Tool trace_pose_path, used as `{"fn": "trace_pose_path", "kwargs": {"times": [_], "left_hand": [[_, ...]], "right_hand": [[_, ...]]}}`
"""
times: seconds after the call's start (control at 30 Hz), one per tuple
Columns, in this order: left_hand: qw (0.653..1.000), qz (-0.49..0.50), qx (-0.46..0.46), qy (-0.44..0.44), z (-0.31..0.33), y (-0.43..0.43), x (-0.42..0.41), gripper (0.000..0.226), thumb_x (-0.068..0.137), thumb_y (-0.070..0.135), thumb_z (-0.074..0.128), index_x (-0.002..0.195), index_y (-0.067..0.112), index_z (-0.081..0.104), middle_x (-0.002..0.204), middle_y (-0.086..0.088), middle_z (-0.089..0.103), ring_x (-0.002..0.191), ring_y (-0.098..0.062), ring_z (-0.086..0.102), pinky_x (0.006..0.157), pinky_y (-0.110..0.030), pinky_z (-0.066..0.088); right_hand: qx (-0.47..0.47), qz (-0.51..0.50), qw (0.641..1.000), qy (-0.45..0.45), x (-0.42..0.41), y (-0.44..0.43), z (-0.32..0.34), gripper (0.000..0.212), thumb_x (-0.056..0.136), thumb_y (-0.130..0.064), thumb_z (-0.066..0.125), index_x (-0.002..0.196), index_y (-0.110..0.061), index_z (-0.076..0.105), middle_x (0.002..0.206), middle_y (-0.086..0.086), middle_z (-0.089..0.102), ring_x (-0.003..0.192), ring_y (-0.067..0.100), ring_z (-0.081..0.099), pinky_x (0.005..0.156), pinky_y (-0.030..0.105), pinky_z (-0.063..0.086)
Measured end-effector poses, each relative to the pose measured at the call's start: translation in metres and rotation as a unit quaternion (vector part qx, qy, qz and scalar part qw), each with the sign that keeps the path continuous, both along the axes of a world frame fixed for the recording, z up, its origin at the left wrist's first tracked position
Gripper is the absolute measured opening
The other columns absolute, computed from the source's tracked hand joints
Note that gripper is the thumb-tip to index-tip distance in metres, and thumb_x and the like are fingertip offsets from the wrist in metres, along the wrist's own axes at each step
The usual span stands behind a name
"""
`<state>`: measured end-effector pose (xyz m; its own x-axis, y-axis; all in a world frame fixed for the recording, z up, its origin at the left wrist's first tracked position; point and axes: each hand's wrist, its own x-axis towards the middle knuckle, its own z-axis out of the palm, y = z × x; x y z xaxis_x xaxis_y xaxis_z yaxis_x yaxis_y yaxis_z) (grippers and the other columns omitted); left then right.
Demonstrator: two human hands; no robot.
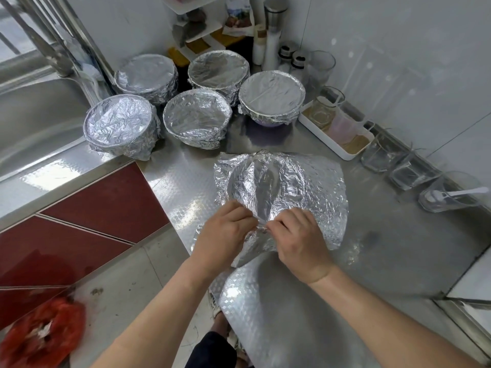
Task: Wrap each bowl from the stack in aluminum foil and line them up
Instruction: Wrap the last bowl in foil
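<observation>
Both hands (261, 235) pinch the foil sheet's (305, 187) near edge

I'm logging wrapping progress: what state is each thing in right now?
Rear left bowl: wrapped.
Rear middle bowl: wrapped.
Front left bowl: wrapped.
Front middle bowl: wrapped.
Right bowl: top covered, purple base showing.
Foil sheet: crumpled, part gathered, right side flat on counter.
Left hand: pinches foil sheet.
Right hand: pinches foil sheet.

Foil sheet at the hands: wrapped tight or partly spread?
Partly spread. The foil sheet lies flat on the counter at right; left hand and right hand pinch its near edge.
</observation>
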<state>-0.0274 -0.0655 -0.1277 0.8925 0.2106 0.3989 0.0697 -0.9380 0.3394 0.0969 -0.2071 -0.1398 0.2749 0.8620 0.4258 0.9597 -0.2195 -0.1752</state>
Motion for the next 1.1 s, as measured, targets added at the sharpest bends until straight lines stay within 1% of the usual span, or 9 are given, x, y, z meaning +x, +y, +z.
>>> {"fn": "trace_pose_path", "kwargs": {"times": [0.07,0.23,0.33,0.4,0.57,0.7,0.8,0.9,1.1], "left_hand": [[1.000,0.015,-0.003,0.005,0.002,0.006,-0.003,0.013,0.084,0.012,0.063,0.087,0.010,0.076,0.088,-0.001,0.068,0.094,-0.019,0.054,0.078,-0.027,0.048],[0.996,0.083,-0.037,0.026,0.008,0.011,-0.010,0.020,0.087,0.013,0.059,0.098,0.014,0.076,0.101,-0.001,0.068,0.100,-0.024,0.058,0.075,-0.037,0.055],[0.998,0.028,-0.047,0.031,0.010,-0.002,-0.003,0.024,0.090,0.027,0.057,0.099,0.015,0.076,0.099,0.000,0.068,0.095,-0.022,0.058,0.075,-0.032,0.053],[0.998,0.008,-0.057,0.036,0.008,-0.006,0.002,0.025,0.090,0.030,0.057,0.098,0.015,0.077,0.096,0.000,0.069,0.089,-0.021,0.059,0.072,-0.032,0.053],[0.997,0.014,-0.066,0.040,0.004,0.000,0.003,0.014,0.087,0.022,0.068,0.095,0.017,0.078,0.092,0.002,0.070,0.083,-0.021,0.059,0.068,-0.032,0.051],[0.995,0.045,-0.074,0.047,0.006,0.007,-0.001,0.015,0.079,0.009,0.078,0.093,0.015,0.078,0.092,0.001,0.071,0.088,-0.023,0.062,0.071,-0.034,0.054],[0.993,0.063,-0.090,0.040,0.008,0.011,-0.002,0.013,0.084,0.011,0.072,0.095,0.014,0.078,0.095,0.000,0.071,0.093,-0.022,0.062,0.077,-0.034,0.055],[0.992,0.048,-0.111,0.043,0.008,0.006,0.000,0.022,0.088,0.031,0.063,0.094,0.017,0.078,0.096,0.003,0.069,0.093,-0.019,0.061,0.076,-0.034,0.055],[0.996,0.030,-0.075,0.034,0.003,0.005,0.004,0.031,0.089,0.037,0.055,0.091,0.018,0.079,0.089,0.003,0.069,0.085,-0.020,0.059,0.067,-0.034,0.053]], "right_hand": [[-0.015,-0.010,0.999,0.033,-0.006,0.004,0.006,0.003,0.086,-0.013,0.070,0.086,-0.015,0.068,0.083,-0.001,0.058,0.078,0.022,0.053,0.071,0.033,0.040],[-0.013,-0.005,0.989,0.148,0.010,0.003,0.024,0.031,0.091,-0.028,0.047,0.108,-0.016,0.070,0.112,-0.001,0.065,0.104,0.022,0.059,0.083,0.040,0.047],[-0.102,0.028,0.986,0.130,0.023,-0.002,0.020,0.042,0.098,-0.033,0.039,0.129,-0.017,0.061,0.137,0.001,0.057,0.131,0.021,0.049,0.103,0.042,0.040],[-0.147,0.052,0.982,0.108,0.027,-0.005,0.014,0.044,0.099,-0.034,0.034,0.132,-0.018,0.059,0.141,-0.001,0.054,0.135,0.019,0.045,0.107,0.043,0.038],[-0.182,0.073,0.976,0.091,0.034,-0.009,0.008,0.047,0.101,-0.037,0.030,0.136,-0.019,0.055,0.145,-0.004,0.049,0.138,0.017,0.041,0.110,0.038,0.026],[-0.152,0.076,0.983,0.068,0.026,-0.009,0.011,0.050,0.103,-0.038,0.026,0.133,-0.015,0.058,0.140,0.001,0.054,0.133,0.020,0.048,0.107,0.033,0.027],[-0.083,0.065,0.992,0.075,0.017,-0.008,0.008,0.040,0.099,-0.034,0.040,0.120,-0.014,0.068,0.128,0.003,0.065,0.121,0.022,0.058,0.100,0.034,0.035],[-0.002,0.023,0.990,0.140,0.013,-0.003,0.008,0.028,0.092,-0.031,0.053,0.103,-0.016,0.074,0.109,-0.003,0.071,0.104,0.020,0.062,0.089,0.033,0.042],[-0.012,0.040,0.997,0.070,0.010,0.001,0.007,0.012,0.084,-0.018,0.073,0.095,-0.015,0.071,0.096,-0.003,0.064,0.089,0.019,0.056,0.080,0.031,0.041]]}}
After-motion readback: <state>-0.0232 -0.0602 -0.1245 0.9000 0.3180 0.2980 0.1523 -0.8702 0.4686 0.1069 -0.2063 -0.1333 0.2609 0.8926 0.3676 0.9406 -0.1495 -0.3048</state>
